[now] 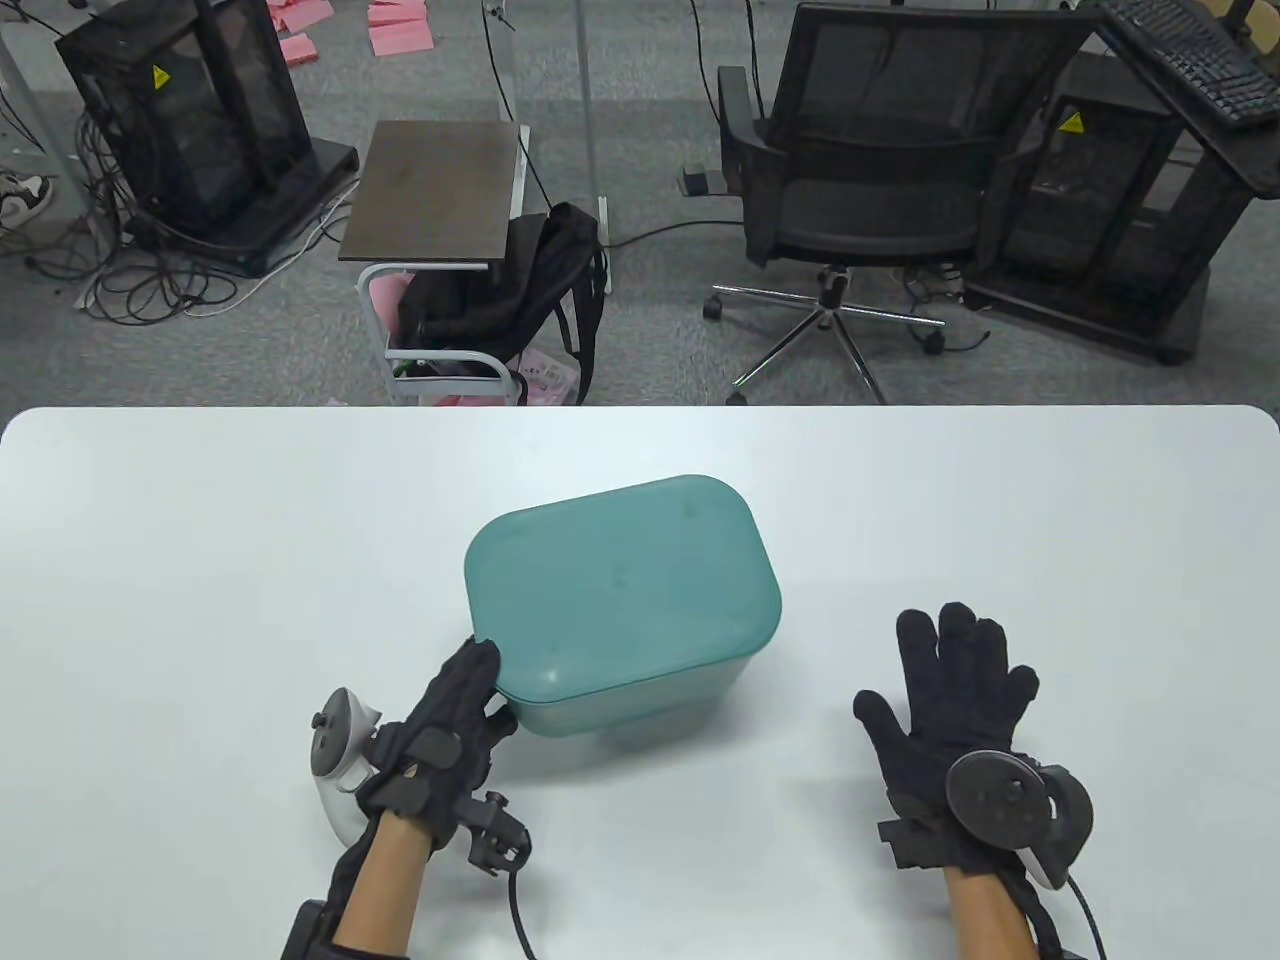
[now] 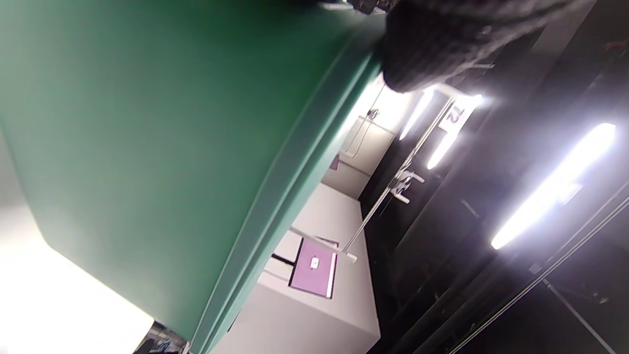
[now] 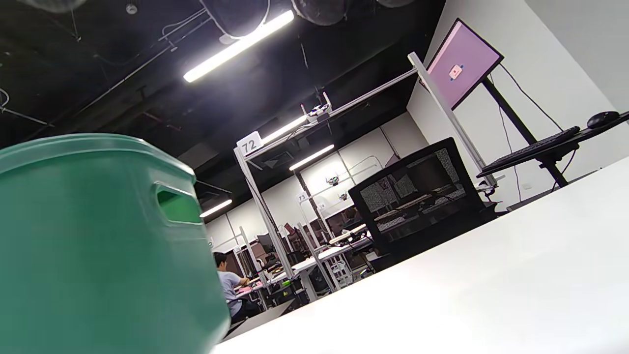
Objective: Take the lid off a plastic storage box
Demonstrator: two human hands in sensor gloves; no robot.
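Note:
A teal plastic storage box point(image 1: 640, 705) stands in the middle of the white table point(image 1: 200, 560) with its teal lid point(image 1: 620, 590) on top. My left hand point(image 1: 450, 730) is at the box's near left corner and its fingertips touch the lid's edge. In the left wrist view the box wall point(image 2: 147, 147) fills the left side and a gloved fingertip point(image 2: 422, 54) lies on the lid rim. My right hand point(image 1: 960, 700) lies flat and open on the table to the right of the box, apart from it. The right wrist view shows the box point(image 3: 98, 246) with a handle slot.
Beyond the table's far edge stand a black office chair point(image 1: 870, 190), a small side table point(image 1: 440, 190) with a black backpack point(image 1: 520, 290), and black mesh cabinets point(image 1: 190, 120).

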